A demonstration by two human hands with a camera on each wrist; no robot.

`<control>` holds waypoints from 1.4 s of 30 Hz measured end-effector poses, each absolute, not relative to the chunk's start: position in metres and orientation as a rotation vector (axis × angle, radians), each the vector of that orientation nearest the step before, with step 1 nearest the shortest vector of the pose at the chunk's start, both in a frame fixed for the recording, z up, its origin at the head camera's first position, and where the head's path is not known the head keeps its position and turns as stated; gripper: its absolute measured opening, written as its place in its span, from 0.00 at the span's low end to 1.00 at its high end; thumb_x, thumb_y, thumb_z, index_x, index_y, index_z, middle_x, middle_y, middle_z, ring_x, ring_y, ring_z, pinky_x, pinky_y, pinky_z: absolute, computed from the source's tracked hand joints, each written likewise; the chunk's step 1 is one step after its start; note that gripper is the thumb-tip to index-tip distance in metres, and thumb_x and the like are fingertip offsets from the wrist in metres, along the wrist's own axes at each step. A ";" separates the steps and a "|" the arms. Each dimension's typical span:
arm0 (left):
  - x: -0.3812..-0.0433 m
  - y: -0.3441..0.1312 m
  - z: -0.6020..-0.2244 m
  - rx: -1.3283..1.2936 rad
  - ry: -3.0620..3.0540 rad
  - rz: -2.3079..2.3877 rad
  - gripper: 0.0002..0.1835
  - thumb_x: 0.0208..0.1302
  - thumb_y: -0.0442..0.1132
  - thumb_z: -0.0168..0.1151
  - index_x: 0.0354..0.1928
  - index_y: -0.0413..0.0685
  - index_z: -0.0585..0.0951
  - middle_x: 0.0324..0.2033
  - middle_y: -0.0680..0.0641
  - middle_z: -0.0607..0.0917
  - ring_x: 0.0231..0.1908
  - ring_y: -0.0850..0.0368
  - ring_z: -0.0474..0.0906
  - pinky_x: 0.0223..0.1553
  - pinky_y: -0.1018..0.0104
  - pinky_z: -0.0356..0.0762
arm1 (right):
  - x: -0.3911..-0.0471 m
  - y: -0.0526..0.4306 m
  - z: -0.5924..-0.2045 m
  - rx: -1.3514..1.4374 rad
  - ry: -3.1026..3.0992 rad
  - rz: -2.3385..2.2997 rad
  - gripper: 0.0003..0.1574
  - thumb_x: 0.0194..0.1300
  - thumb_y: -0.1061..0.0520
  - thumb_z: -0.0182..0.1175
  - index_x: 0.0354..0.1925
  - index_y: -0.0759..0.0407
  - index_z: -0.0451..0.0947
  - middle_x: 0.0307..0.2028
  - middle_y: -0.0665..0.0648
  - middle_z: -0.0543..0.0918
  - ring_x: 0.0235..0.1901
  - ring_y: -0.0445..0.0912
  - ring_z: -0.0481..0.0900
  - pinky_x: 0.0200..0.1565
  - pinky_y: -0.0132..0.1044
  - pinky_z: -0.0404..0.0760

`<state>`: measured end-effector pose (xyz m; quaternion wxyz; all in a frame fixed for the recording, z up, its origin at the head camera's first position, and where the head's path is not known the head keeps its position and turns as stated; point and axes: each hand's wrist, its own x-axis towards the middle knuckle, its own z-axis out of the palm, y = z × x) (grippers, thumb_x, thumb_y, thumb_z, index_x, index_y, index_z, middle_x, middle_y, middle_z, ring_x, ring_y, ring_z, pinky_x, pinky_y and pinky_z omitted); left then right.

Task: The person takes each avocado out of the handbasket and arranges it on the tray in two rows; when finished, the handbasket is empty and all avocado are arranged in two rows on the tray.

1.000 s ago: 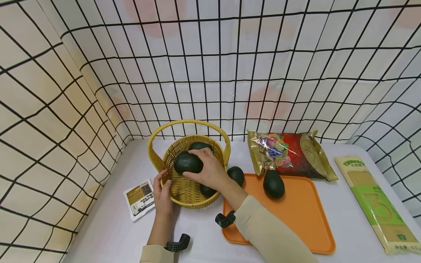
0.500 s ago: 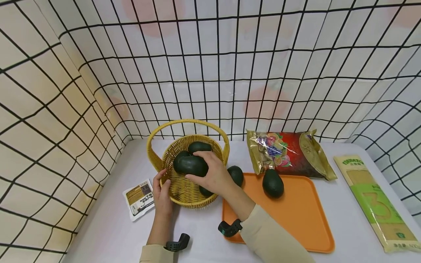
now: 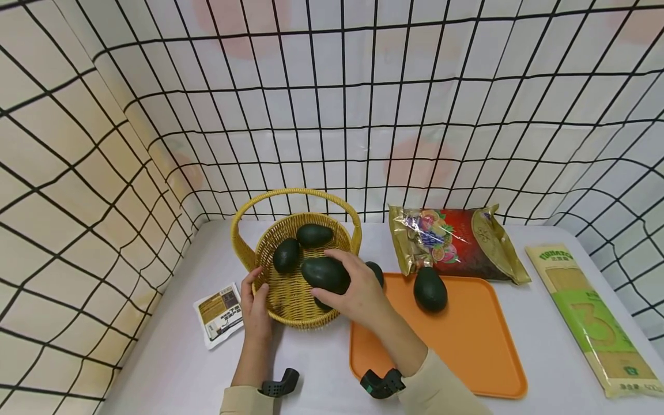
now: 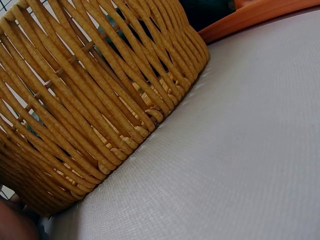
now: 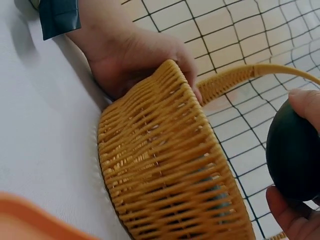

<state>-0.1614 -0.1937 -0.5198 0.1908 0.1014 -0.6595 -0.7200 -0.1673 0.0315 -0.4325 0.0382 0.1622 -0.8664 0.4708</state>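
My right hand [image 3: 358, 291] holds a dark green avocado [image 3: 325, 274] over the right part of the yellow wicker basket [image 3: 295, 319]. In the right wrist view the avocado [image 5: 292, 152] sits between thumb and fingers, above the rim. My left hand [image 3: 256, 305] grips the basket's left rim, with fingers over the edge. Inside the basket lie a rear avocado [image 3: 314, 235] and a left avocado [image 3: 286, 256]; a third, at the lower right, is mostly hidden under my right hand. The left wrist view shows the basket's woven side [image 4: 95, 100] close up.
An orange tray [image 3: 467, 346] right of the basket bears an avocado [image 3: 430, 290]; another avocado [image 3: 376, 272] at its left corner is partly covered by my hand. Behind lies a red-gold bag [image 3: 461, 245]. A noodle pack [image 3: 596, 323] lies far right, a small sachet [image 3: 220, 314] left.
My right hand has moved right and slightly toward me with the avocado, uncovering the left avocado in the basket. My left hand stays on the rim.
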 end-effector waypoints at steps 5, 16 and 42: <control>-0.161 -0.193 -0.519 0.294 -1.851 -2.023 0.23 0.76 0.33 0.43 0.70 0.41 0.67 0.75 0.44 0.63 0.77 0.49 0.54 0.64 0.76 0.60 | -0.161 0.048 -0.434 0.464 -2.674 1.488 0.44 0.55 0.37 0.76 0.68 0.29 0.69 0.62 0.45 0.76 0.57 0.49 0.77 0.55 0.54 0.80; -0.161 -0.194 -0.520 0.301 -1.832 -2.040 0.23 0.76 0.33 0.43 0.70 0.42 0.67 0.75 0.45 0.64 0.75 0.51 0.57 0.61 0.81 0.62 | -0.157 0.089 -0.436 0.297 -2.731 1.433 0.48 0.56 0.36 0.75 0.70 0.41 0.67 0.66 0.50 0.75 0.62 0.53 0.75 0.62 0.58 0.77; -0.161 -0.193 -0.521 0.286 -1.845 -2.034 0.23 0.76 0.34 0.43 0.70 0.44 0.68 0.75 0.46 0.63 0.77 0.50 0.55 0.63 0.79 0.61 | -0.142 0.193 -0.439 -0.086 -2.657 1.392 0.45 0.66 0.42 0.68 0.74 0.49 0.63 0.71 0.68 0.66 0.63 0.67 0.68 0.59 0.72 0.70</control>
